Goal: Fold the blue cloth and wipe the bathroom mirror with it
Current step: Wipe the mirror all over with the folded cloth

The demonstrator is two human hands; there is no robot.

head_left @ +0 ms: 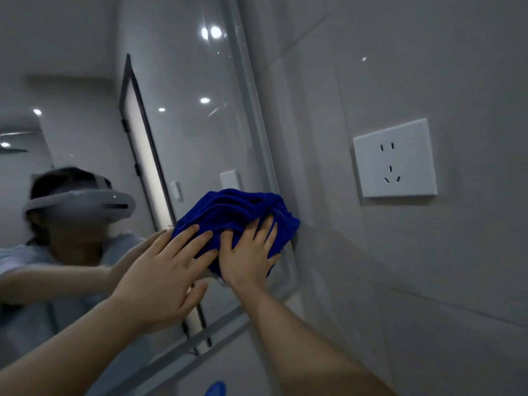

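The blue cloth [228, 212] is bunched against the lower right corner of the bathroom mirror [185, 124], overlapping its pale frame. My right hand [248, 252] lies flat on the cloth with fingers spread and presses it to the glass. My left hand [168, 270] is beside it on the left, fingers straight, its fingertips touching the cloth's left edge. The mirror reflects a person wearing a head-mounted camera.
A white wall socket [395, 158] sits on the grey tiled wall [428, 267] to the right of the mirror. The mirror's rounded frame [257, 110] runs diagonally up the view. A small blue item [215, 389] shows at the bottom edge.
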